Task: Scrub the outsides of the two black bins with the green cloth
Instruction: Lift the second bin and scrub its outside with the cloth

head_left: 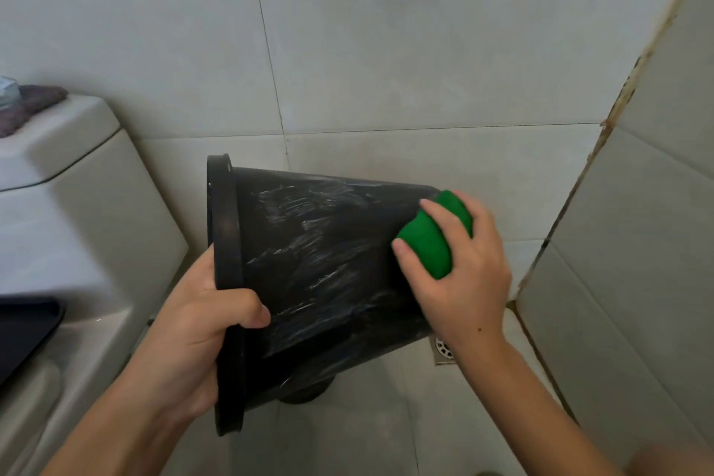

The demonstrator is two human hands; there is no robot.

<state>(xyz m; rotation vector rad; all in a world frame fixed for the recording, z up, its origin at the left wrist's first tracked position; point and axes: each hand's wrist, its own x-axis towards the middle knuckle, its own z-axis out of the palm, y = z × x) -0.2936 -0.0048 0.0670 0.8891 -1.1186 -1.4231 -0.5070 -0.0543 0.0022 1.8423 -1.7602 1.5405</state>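
A black bin (pixel 320 267) is held on its side in the air, rim to the left and base to the right, its outer wall streaked with soapy smears. My left hand (pixel 201 325) grips the rim, fingers curled over its edge. At the base end, my right hand (pixel 459 274) holds the green cloth (pixel 429 240) bunched against the bin's wall. Under the bin a dark round shape (pixel 309 392) shows on the floor; I cannot tell what it is.
A white toilet cistern (pixel 65 182) stands at the left with a grey rag (pixel 34 100) on its lid. A dark seat lid (pixel 23 332) is at the lower left. A floor drain (pixel 444 350) lies under my right wrist. Tiled walls close in behind and at the right.
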